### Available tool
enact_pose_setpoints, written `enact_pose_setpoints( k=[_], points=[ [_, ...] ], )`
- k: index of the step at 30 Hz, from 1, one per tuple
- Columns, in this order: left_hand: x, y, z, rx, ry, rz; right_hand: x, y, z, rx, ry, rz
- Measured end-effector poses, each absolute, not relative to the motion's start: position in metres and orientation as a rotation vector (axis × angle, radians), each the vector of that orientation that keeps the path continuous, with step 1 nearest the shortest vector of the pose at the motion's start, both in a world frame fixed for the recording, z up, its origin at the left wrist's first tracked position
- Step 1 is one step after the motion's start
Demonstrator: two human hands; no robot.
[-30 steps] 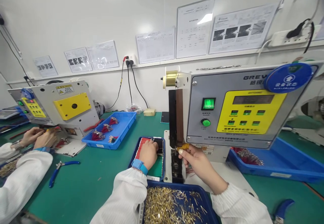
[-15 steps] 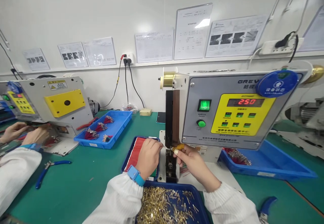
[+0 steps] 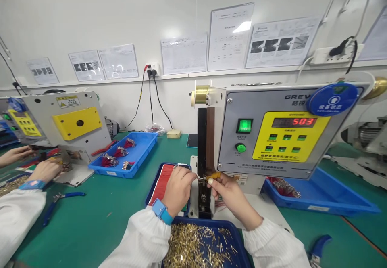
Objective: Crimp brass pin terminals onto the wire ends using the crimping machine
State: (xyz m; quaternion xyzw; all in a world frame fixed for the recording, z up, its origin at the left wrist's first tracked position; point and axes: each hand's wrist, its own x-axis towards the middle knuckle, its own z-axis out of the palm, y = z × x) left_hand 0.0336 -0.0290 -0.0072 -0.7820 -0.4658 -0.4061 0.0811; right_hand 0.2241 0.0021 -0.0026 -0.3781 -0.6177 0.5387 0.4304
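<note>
My left hand (image 3: 179, 189), with a blue wrist strap (image 3: 162, 210), reaches from the left to the black crimping head of a bench machine (image 3: 204, 195). Its thumb and index finger pinch a thin metal pin (image 3: 200, 178) at the head. From the other side my right hand (image 3: 226, 189) is closed in a pinch, a yellow cover (image 3: 214, 175) on a fingertip; what it grips is hidden. Left of the head lies a tray of red wires (image 3: 165, 181). A dark blue tray (image 3: 238, 239) of loose gold-coloured pins stands below my hands.
The machine's lit display (image 3: 294, 122) reads 503. A blue bin (image 3: 329, 197) with bundled wires sits right, another blue bin (image 3: 142, 149) left. Cutters (image 3: 59, 199) lie on the green mat; blue-handled pliers (image 3: 319, 250) lie lower right. A co-worker's hands (image 3: 45, 173) work at a second machine.
The display has gone from 250 to 503. My left fingers have shifted slightly towards the head; my right hand is nearly still. The co-worker's hands have moved apart.
</note>
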Motion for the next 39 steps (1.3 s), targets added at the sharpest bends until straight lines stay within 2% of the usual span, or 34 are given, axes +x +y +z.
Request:
enact_pose_setpoints(
  k=[29, 39],
  points=[
    [0.0354, -0.0337, -0.0006, -2.247, -1.313, -1.255, 0.2226, 0.0022, -0.0054, -0.971, -1.513, 1.347],
    [0.0360, -0.0338, -0.0009, -2.258, -1.282, -1.254, 0.2157, -0.0012, -0.0070, -1.013, -1.443, 1.256]
  ],
)
